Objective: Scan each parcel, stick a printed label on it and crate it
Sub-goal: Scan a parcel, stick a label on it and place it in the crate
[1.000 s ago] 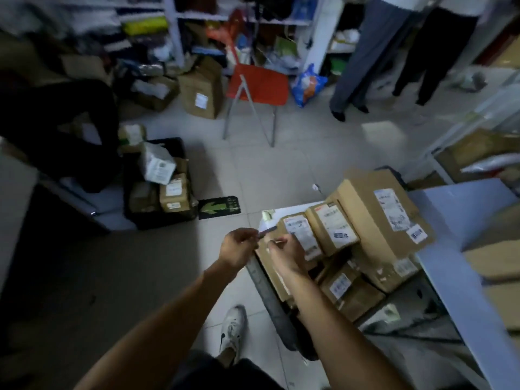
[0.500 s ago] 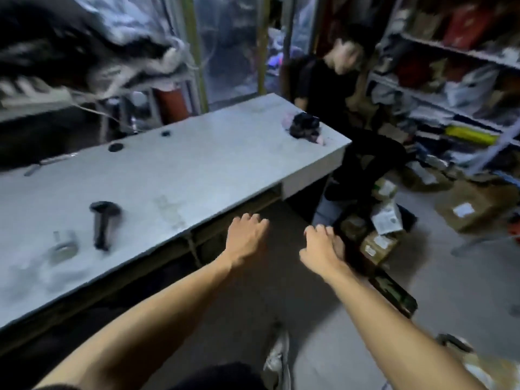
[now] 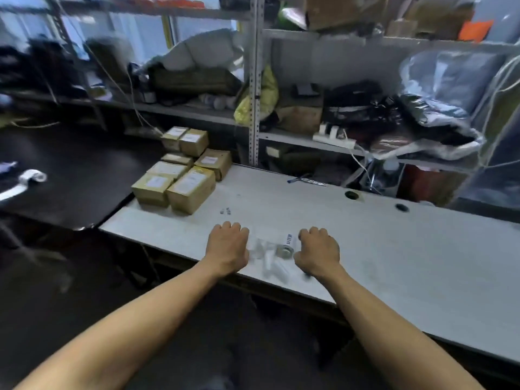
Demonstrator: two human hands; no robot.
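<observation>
- Head view, and we open on a cluttered storeroom: metal shelving (image 3: 254,88) crammed with bags and cartons runs along the back, and a long pale worktable (image 3: 394,263) stretches across in front of us, with a dark table (image 3: 70,175) butted up at nine o'clock.
- Our left hand (image 3: 227,250) hangs over the near edge, fingers curled under and out of sight, so we cannot tell whether it holds anything.
- Our right hand (image 3: 318,253) sits at three o'clock of it, knuckles up, fingers likewise tucked; nothing shows in its grip.
- Between the two hands lies a small label roll (image 3: 286,246) on its side, printed end up, with a loose, crumpled clear strip (image 3: 268,261) trailing toward the table edge.
- The parcels (image 3: 183,173), small brown cartons with white labels, are stacked at eleven o'clock of the hands, well apart from them, at the worktable's far left corner.
- Risk one: that roll lies on its round side near the edge, so a nudge from either wrist could send it rolling off, we judge.
- Risk two: the loose strip looks likely to cling to itself or the table when lifted.
- Risk three: the cartons look alike, so labels could get swapped between them.
</observation>
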